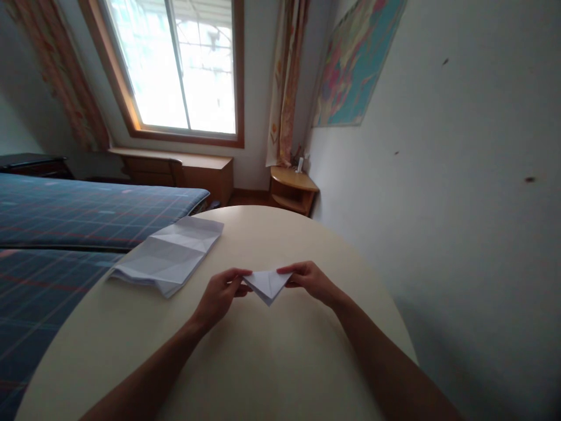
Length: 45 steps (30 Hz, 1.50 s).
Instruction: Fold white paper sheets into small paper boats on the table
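Note:
A small white folded paper (269, 285), roughly a triangle with its point toward me, is held just over the table between my two hands. My left hand (225, 290) pinches its left corner, thumb on top and fingers beneath. At the right corner, my right hand (309, 279) grips it the same way. A crease or flap edge runs down the middle of the paper. To the left on the table lies a larger stack of creased white paper sheets (175, 251), touched by neither hand.
The round cream table (263, 362) lies under my arms. A bed with a blue plaid cover (87, 210) adjoins it on the left, and a white wall (460, 234) rises on the right. Beyond are a wooden corner stand (293, 178), a low cabinet (205, 172) and a window (188, 76).

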Each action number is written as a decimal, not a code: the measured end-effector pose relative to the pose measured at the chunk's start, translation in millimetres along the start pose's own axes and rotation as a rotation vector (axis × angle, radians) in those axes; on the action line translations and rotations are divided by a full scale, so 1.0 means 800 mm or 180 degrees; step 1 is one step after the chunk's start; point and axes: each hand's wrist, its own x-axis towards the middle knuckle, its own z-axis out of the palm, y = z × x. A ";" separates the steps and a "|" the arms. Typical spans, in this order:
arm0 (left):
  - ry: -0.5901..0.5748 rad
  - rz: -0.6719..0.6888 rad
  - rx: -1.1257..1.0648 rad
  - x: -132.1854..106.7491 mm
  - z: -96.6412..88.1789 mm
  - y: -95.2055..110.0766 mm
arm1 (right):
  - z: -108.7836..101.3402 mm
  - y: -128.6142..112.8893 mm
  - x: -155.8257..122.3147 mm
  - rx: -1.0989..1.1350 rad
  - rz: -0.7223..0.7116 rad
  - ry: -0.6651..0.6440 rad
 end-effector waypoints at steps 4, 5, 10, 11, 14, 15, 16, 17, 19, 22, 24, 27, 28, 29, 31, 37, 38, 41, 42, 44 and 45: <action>0.0060 -0.0057 -0.0037 0.000 0.000 0.000 | 0.003 -0.003 -0.002 0.0005 -0.0021 -0.0090; 0.0083 -0.0071 -0.0021 0.000 -0.001 0.000 | 0.004 -0.004 -0.002 0.0004 -0.0027 -0.0119; 0.0115 -0.0114 0.0119 -0.001 -0.002 0.004 | 0.007 -0.009 -0.005 -0.0071 -0.0021 -0.0208; 0.0111 -0.0102 0.0149 -0.001 -0.002 0.005 | 0.007 -0.010 -0.006 -0.0097 -0.0013 -0.0210; 0.0156 -0.0013 0.0280 -0.002 0.000 0.005 | 0.008 -0.012 -0.007 -0.0165 -0.0020 -0.0241; 0.0189 0.0022 0.0324 -0.002 0.001 0.004 | 0.008 -0.011 -0.007 -0.0187 -0.0034 -0.0253; 0.0219 0.0049 0.0360 -0.002 0.002 0.003 | 0.009 -0.009 -0.006 -0.0225 -0.0057 -0.0250; 0.0243 0.0076 0.0382 -0.002 0.003 0.001 | 0.009 -0.007 -0.005 -0.0280 -0.0089 -0.0223; 0.0295 0.0146 0.0371 -0.001 0.004 -0.003 | 0.009 -0.001 -0.002 -0.0418 -0.0161 -0.0119; 0.0368 0.0244 0.0297 -0.001 0.006 -0.006 | 0.012 0.005 0.002 -0.0647 -0.0356 0.0078; 0.0370 0.0294 0.0285 -0.001 0.006 -0.005 | 0.015 0.004 0.001 -0.0788 -0.0522 0.0210; 0.0321 0.0403 0.0420 -0.005 0.008 -0.001 | 0.021 -0.004 -0.005 -0.1189 -0.0750 0.0398; 0.0304 0.0443 0.0539 -0.006 0.009 0.001 | 0.024 -0.007 -0.008 -0.1392 -0.0841 0.0433; 0.0285 0.0487 0.0688 -0.008 0.009 0.002 | 0.028 -0.010 -0.010 -0.1600 -0.0945 0.0458; 0.0253 0.0612 0.1001 -0.011 0.010 0.004 | 0.034 -0.015 -0.015 -0.1922 -0.1169 0.0476; 0.0245 0.1072 0.1365 -0.017 0.013 0.002 | 0.041 -0.019 -0.022 -0.2777 -0.1720 0.0511; 0.0235 0.1126 0.1411 -0.017 0.013 0.001 | 0.041 -0.020 -0.022 -0.2964 -0.1787 0.0511; 0.0265 0.1303 0.1685 -0.019 0.012 -0.002 | 0.042 -0.023 -0.024 -0.3397 -0.1970 0.0467; 0.0298 0.1381 0.1821 -0.019 0.012 -0.003 | 0.043 -0.024 -0.024 -0.3509 -0.2022 0.0450; 0.0329 0.1572 0.2110 -0.020 0.012 -0.005 | 0.047 -0.027 -0.026 -0.3719 -0.2119 0.0423; 0.0316 0.1678 0.2248 -0.021 0.012 -0.005 | 0.049 -0.028 -0.027 -0.3819 -0.2166 0.0404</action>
